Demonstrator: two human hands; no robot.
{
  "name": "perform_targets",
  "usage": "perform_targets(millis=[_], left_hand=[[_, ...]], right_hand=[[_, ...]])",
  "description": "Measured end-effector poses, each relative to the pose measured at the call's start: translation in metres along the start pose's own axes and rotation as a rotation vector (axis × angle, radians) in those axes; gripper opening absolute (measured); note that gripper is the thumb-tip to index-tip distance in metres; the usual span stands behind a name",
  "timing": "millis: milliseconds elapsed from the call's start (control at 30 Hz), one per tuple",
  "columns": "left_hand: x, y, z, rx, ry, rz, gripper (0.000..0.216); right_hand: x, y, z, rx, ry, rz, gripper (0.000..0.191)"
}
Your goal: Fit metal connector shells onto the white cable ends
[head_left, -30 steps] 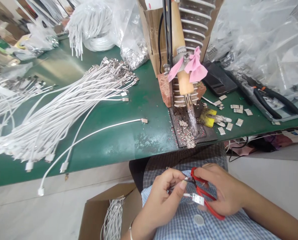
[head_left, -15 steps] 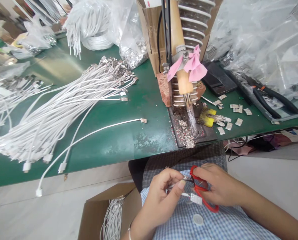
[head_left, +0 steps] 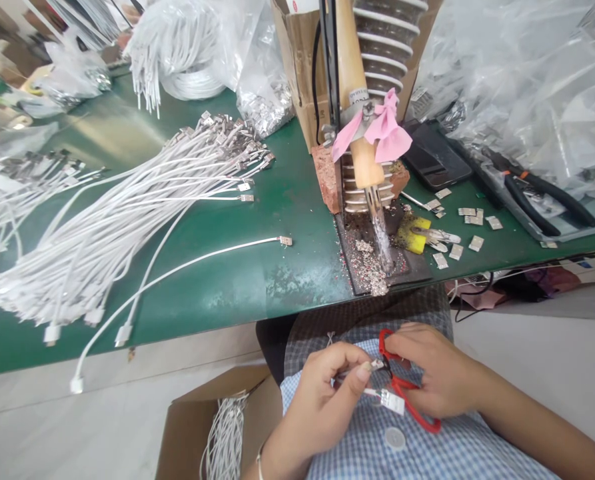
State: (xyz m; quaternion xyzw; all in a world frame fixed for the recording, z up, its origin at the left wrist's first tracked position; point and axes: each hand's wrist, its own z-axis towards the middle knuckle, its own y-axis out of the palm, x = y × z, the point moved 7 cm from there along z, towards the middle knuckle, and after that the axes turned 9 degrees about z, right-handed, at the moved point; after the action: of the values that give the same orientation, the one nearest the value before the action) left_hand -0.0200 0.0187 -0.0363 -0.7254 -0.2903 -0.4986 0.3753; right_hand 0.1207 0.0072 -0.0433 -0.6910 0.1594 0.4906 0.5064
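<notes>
Over my lap, my left hand (head_left: 327, 400) pinches a white cable (head_left: 372, 392) between thumb and fingers. A silvery connector (head_left: 392, 402) hangs at that cable's end, and a second small metal end (head_left: 377, 364) pokes out by my thumb tip. My right hand (head_left: 430, 370) is closed on red-handled scissors (head_left: 427, 417), fingers through the loops. The dark pivot of the scissors sits close to the small metal end; the blades are mostly hidden by my left fingers, so whether they touch it I cannot tell.
A soldering iron (head_left: 380, 230) points down over a soldered pad at the bench edge, beside a yellow sponge (head_left: 412, 235). Many white cables (head_left: 142, 207) lie left, one (head_left: 202, 257) apart. Loose connectors (head_left: 476, 243), a phone (head_left: 440, 160) and pliers (head_left: 547, 193) lie right. A cardboard box (head_left: 177, 427) stands below.
The scissors have turned slightly and dropped away from my left fingertips; more of the small metal end shows. The hanging connector has shifted a little. A thin scrap shows above my left hand.
</notes>
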Motion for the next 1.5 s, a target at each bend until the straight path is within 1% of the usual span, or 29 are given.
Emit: perform_targets(millis=[200, 433, 600, 700, 800, 900, 1000, 1100, 1267, 1400, 1500], left_hand=[[-0.001, 0.001, -0.001, 0.020, -0.010, -0.143, 0.020], [-0.002, 0.000, 0.000, 0.018, -0.010, -0.044, 0.026], [0.003, 0.000, 0.001, 0.005, 0.026, 0.009, 0.027], [0.003, 0.001, 0.001, 0.004, 0.017, 0.004, 0.028], [0.002, 0.001, 0.000, 0.002, 0.003, -0.014, 0.028], [0.005, 0.003, 0.000, -0.012, 0.022, -0.060, 0.026], [0.006, 0.001, 0.000, 0.021, 0.030, -0.103, 0.020], [0.004, -0.002, -0.001, 0.057, 0.026, -0.094, 0.015], [0.004, 0.000, -0.001, 0.018, 0.032, -0.077, 0.020], [0.007, 0.002, 0.000, -0.009, 0.044, -0.021, 0.028], [0.010, 0.003, 0.001, -0.004, 0.062, -0.014, 0.029]], right_hand=[[0.005, 0.003, -0.001, -0.015, 0.014, -0.050, 0.015], [-0.001, -0.004, 0.001, 0.029, -0.003, -0.039, 0.015], [-0.009, -0.010, 0.005, 0.022, -0.028, -0.028, 0.018], [-0.011, -0.010, 0.007, 0.024, -0.034, -0.015, 0.018], [-0.009, -0.008, 0.006, 0.038, -0.027, 0.009, 0.014], [-0.007, -0.007, 0.004, 0.058, -0.025, 0.016, 0.016], [-0.006, -0.007, 0.003, 0.089, -0.053, -0.014, 0.019], [-0.005, -0.006, 0.002, 0.096, -0.069, -0.036, 0.021], [-0.007, -0.009, 0.005, 0.100, -0.071, -0.038, 0.022], [-0.012, -0.014, 0.007, 0.107, -0.074, -0.081, 0.019], [-0.011, -0.013, 0.006, 0.098, -0.060, -0.092, 0.019]])
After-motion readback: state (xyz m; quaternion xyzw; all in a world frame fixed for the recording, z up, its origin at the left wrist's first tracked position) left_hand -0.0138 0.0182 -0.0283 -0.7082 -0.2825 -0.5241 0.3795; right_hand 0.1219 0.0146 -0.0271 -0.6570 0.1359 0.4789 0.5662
